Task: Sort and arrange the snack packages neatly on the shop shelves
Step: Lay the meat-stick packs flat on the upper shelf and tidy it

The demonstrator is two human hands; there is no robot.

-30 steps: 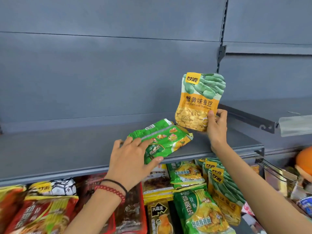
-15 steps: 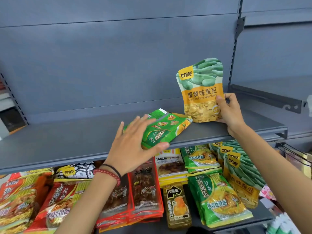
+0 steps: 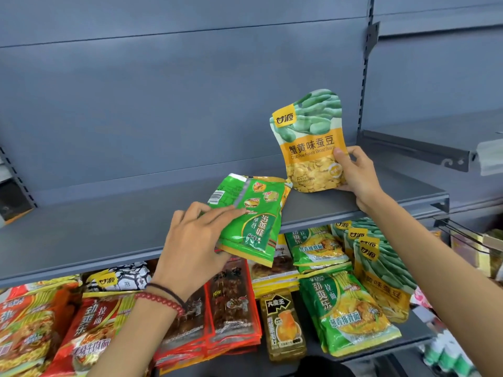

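My right hand grips the lower right corner of a yellow and green broad bean pouch, which stands upright on the grey middle shelf near its right end. My left hand holds a green noodle packet that lies back side up, its lower end hanging over the shelf's front edge. My fingers lie on top of the packet and my thumb is under its near edge.
The lower shelf holds several packets: red noodle bags at left, dark red snack packs, a small brown pack, green noodle bags and more broad bean pouches. A second grey shelf sits higher at right.
My left hand has taken the green packet at its near edge and drawn it toward me over the shelf edge. The bean pouch stays upright in my right hand.
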